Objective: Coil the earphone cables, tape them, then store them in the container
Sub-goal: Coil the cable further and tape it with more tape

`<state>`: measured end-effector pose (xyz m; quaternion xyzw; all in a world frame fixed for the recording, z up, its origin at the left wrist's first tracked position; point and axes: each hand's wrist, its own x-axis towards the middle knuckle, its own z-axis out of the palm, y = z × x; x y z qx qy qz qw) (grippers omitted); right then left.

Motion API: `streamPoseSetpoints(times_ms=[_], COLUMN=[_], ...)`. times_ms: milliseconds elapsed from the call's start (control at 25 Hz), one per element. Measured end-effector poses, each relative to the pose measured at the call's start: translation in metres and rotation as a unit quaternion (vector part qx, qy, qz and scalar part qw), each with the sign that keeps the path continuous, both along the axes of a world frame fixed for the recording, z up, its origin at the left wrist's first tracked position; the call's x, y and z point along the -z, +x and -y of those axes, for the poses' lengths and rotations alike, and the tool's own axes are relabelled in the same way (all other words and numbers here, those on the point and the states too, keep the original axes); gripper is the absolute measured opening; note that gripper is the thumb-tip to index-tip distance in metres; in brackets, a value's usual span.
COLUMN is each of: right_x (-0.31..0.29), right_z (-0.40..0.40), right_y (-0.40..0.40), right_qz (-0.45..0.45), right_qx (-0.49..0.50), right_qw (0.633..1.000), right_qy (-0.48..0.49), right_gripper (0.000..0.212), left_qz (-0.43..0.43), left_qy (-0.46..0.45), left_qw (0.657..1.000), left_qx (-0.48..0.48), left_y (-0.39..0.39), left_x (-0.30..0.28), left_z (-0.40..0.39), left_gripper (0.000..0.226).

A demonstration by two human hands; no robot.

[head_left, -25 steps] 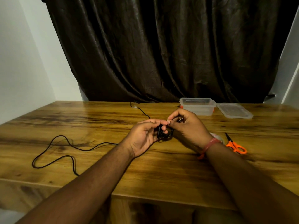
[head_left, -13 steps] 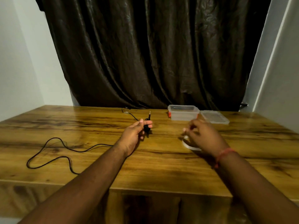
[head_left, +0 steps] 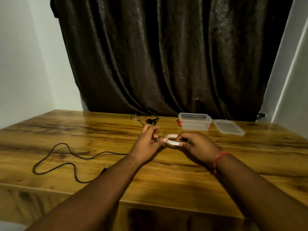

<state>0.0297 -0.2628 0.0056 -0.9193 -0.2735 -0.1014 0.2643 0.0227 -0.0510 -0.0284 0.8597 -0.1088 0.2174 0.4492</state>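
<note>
A white tape roll (head_left: 172, 142) hangs just above the wooden table (head_left: 166, 177), between my two hands. My right hand (head_left: 196, 145) grips the roll from the right, fingers curled round its rim. My left hand (head_left: 149, 141) pinches the roll's left edge with thumb and fingertips. A small black bunch of coiled earphone cable (head_left: 152, 121) sits just beyond my left hand's knuckles; I cannot tell whether a finger touches it. A second black cable (head_left: 66, 155) lies uncoiled in loose loops on the left, its jack (head_left: 106, 166) near my left forearm.
A clear plastic container (head_left: 195, 124) with orange clips stands open at the back, its lid (head_left: 229, 127) flat beside it on the right. A dark curtain (head_left: 166, 55) hangs behind the table. The table's front edge runs under my forearms.
My right hand has lifted the tape roll toward the middle. My left hand, which held the coiled cable, has come over and now pinches the roll. The view has tilted up.
</note>
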Motion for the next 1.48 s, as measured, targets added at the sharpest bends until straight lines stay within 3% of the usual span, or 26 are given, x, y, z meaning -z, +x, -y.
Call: streamPoseSetpoints(times_ms=[160, 320, 440, 600, 760, 1000, 1480], right_x=[0.014, 0.017, 0.017, 0.019, 0.019, 0.017, 0.015], right_z=[-0.018, -0.005, -0.003, -0.009, -0.007, -0.005, -0.011], right_y=[0.022, 0.033, 0.033, 0.031, 0.031, 0.028, 0.025], right_qz=[-0.006, -0.009, 0.008, 0.040, 0.027, -0.008, 0.067], right_qx=[-0.068, -0.093, -0.115, -0.123, -0.124, -0.120, -0.146], right_qw=[0.996, 0.989, 0.987, 0.986, 0.983, 0.981, 0.982], right_qy=[0.060, 0.119, 0.116, 0.107, 0.132, 0.150, 0.101], right_gripper=[0.012, 0.015, 0.014, 0.012, 0.012, 0.015, 0.012], left_qz=[0.023, 0.018, 0.007, 0.001, -0.047, -0.062, -0.029], left_qy=[0.049, 0.063, 0.056, 0.068, 0.002, 0.030, 0.103], left_qw=[0.998, 0.995, 0.991, 0.991, 0.991, 0.987, 0.988], left_qx=[-0.013, 0.076, 0.121, 0.112, 0.128, 0.142, 0.115], left_y=[0.010, 0.015, 0.013, 0.010, 0.006, 0.002, 0.003], left_x=[0.002, 0.004, 0.004, 0.004, 0.001, -0.002, -0.003], left_z=[-0.001, 0.000, 0.002, 0.001, 0.002, 0.001, -0.001], left_gripper=[0.034, 0.016, 0.016, 0.014, 0.020, 0.019, 0.023])
